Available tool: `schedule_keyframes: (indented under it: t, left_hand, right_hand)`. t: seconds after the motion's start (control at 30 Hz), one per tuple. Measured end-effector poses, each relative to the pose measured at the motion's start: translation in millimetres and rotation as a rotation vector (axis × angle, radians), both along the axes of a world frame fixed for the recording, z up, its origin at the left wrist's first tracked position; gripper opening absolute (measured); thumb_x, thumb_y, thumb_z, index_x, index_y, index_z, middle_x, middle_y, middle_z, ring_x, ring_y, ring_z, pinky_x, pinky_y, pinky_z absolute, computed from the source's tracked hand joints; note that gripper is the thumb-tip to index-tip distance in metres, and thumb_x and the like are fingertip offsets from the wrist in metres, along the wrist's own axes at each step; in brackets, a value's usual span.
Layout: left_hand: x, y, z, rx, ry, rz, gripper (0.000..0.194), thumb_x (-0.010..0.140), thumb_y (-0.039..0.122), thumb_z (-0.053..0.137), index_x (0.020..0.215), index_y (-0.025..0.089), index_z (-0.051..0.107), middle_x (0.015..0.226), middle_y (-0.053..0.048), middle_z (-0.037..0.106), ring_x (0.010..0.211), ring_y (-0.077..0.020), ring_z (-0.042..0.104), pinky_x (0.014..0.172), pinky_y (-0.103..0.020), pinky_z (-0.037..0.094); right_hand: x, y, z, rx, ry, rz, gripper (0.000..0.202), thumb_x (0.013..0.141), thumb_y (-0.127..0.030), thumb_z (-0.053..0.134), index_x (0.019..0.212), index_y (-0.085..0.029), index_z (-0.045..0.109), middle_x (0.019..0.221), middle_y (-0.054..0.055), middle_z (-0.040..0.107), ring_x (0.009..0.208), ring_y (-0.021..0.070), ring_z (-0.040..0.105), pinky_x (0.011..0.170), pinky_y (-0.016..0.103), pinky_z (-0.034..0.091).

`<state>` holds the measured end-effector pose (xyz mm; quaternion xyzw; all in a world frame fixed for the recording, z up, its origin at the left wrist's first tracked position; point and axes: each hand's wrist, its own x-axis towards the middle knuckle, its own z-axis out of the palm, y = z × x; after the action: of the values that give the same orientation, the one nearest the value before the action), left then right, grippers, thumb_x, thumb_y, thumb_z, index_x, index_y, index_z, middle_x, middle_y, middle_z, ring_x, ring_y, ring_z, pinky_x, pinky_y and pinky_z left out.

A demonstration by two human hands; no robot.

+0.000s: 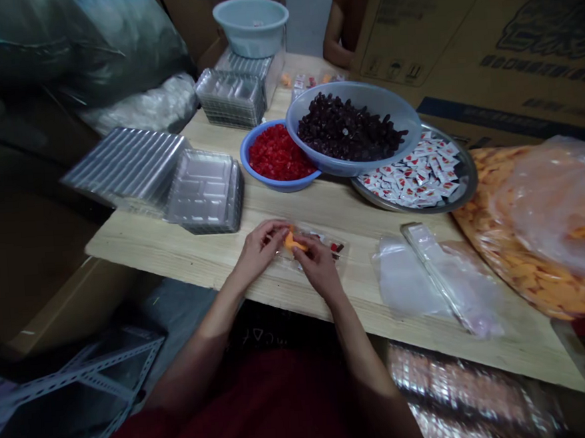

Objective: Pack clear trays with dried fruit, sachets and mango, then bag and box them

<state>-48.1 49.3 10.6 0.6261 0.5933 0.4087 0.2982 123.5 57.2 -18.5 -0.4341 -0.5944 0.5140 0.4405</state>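
A small bright orange piece (291,240) shows between my two hands, above a clear plastic tray (344,258) at the table's front edge. From its left side, my left hand (260,249) pinches the piece with thumb and fingertips. My right hand (320,265) has its fingers curled over the tray, the thumb against the orange piece. Red and dark pieces (336,248) lie in the tray's right part, and something white sits behind my right fingers. My hands hide much of the tray.
Behind are a blue bowl of red pieces (278,154), a bowl of dark pieces (349,128) and a metal basin of white sachets (432,176). Stacked trays (205,188) stand left. Plastic bags (407,278) and bagged orange pieces (541,275) lie right. Another person's arm (335,39) shows behind.
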Motion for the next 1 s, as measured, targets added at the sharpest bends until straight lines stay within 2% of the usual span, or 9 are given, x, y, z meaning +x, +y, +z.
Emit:
schedule_keyframes:
  t: [0.07, 0.23, 0.37, 0.57, 0.7, 0.8, 0.9, 0.93, 1.0]
  left_hand:
    - [-7, -8, 0.8, -0.078, -0.054, -0.059, 0.033, 0.096, 0.041, 0.059, 0.120, 0.020, 0.069, 0.096, -0.004, 0.071, 0.078, -0.0165, 0.062, 0.069, -0.027, 0.048]
    - [-11, -13, -7.9, -0.087, 0.094, 0.027, 0.024, 0.094, 0.035, 0.060, 0.107, 0.018, 0.070, 0.089, -0.004, 0.071, 0.076, -0.0165, 0.061, 0.071, -0.027, 0.047]
    - [-4, -7, -8.4, -0.077, 0.273, -0.114, 0.020, 0.096, 0.028, 0.056, 0.106, 0.019, 0.070, 0.097, -0.007, 0.070, 0.088, -0.0206, 0.063, 0.083, -0.034, 0.050]
    - [5, -3, -9.1, 0.068, 0.392, 0.005, 0.028, 0.097, 0.026, 0.056, 0.121, 0.019, 0.067, 0.111, -0.011, 0.063, 0.107, -0.0249, 0.058, 0.097, -0.040, 0.048]
    - [0, -9, -10.5, 0.044, 0.499, -0.085, 0.025, 0.095, 0.030, 0.060, 0.116, 0.022, 0.072, 0.119, -0.012, 0.064, 0.114, -0.0291, 0.054, 0.098, -0.046, 0.046]
    - [-3, -15, -1.5, 0.092, 0.380, -0.045, 0.026, 0.097, 0.030, 0.058, 0.116, 0.023, 0.073, 0.120, -0.012, 0.067, 0.116, -0.0292, 0.056, 0.100, -0.047, 0.047]
    - [7, -22, 14.2, 0.187, 0.083, 0.102, 0.034, 0.104, 0.031, 0.045, 0.127, 0.024, 0.069, 0.111, -0.009, 0.073, 0.109, -0.0235, 0.065, 0.102, -0.042, 0.049]
    - [15, -24, 18.5, 0.212, 0.020, 0.087, 0.037, 0.105, 0.031, 0.041, 0.132, 0.024, 0.066, 0.116, -0.009, 0.073, 0.114, -0.0228, 0.065, 0.105, -0.041, 0.049]
    - [34, -25, 21.9, 0.265, 0.014, -0.104, 0.044, 0.106, 0.035, 0.038, 0.145, 0.025, 0.056, 0.142, -0.011, 0.063, 0.135, -0.0245, 0.056, 0.116, -0.045, 0.041]
  right_hand:
    - [-9, 3, 1.7, 0.086, -0.108, 0.051, 0.022, 0.090, -0.027, 0.062, 0.105, -0.020, 0.075, 0.109, 0.010, 0.070, 0.106, 0.0229, 0.065, 0.100, 0.041, 0.051]
    - [-11, -3, 7.4, 0.237, -0.350, 0.012, 0.035, 0.090, -0.016, 0.054, 0.123, -0.015, 0.067, 0.120, 0.015, 0.065, 0.116, 0.0260, 0.059, 0.104, 0.042, 0.047]
    - [-5, 1, 8.8, 0.311, -0.455, 0.000, 0.038, 0.094, -0.014, 0.047, 0.126, -0.016, 0.066, 0.125, 0.016, 0.062, 0.120, 0.0268, 0.056, 0.107, 0.043, 0.044]
    - [-5, 20, 0.2, 0.364, -0.671, 0.138, 0.041, 0.098, -0.015, 0.046, 0.135, -0.022, 0.061, 0.141, 0.011, 0.062, 0.125, 0.0289, 0.050, 0.106, 0.047, 0.036]
    - [-4, 22, 3.0, 0.370, -0.728, 0.203, 0.037, 0.099, -0.017, 0.047, 0.132, -0.022, 0.064, 0.138, 0.011, 0.066, 0.118, 0.0306, 0.051, 0.101, 0.049, 0.035]
    - [1, 22, 11.8, 0.346, -0.637, 0.163, 0.034, 0.099, -0.020, 0.048, 0.127, -0.023, 0.067, 0.134, 0.010, 0.068, 0.122, 0.0303, 0.052, 0.107, 0.051, 0.031]
    - [2, 20, 21.1, 0.214, -0.305, -0.044, 0.034, 0.101, -0.034, 0.048, 0.126, -0.023, 0.068, 0.135, 0.010, 0.067, 0.129, 0.0260, 0.055, 0.115, 0.049, 0.033]
    - [1, 19, 23.9, 0.128, -0.149, -0.114, 0.037, 0.102, -0.041, 0.046, 0.125, -0.023, 0.068, 0.134, 0.010, 0.068, 0.128, 0.0245, 0.057, 0.115, 0.047, 0.036]
    - [-3, 13, 30.2, -0.088, 0.160, -0.183, 0.048, 0.102, -0.055, 0.040, 0.120, -0.023, 0.070, 0.129, 0.010, 0.071, 0.125, 0.0230, 0.061, 0.111, 0.046, 0.043]
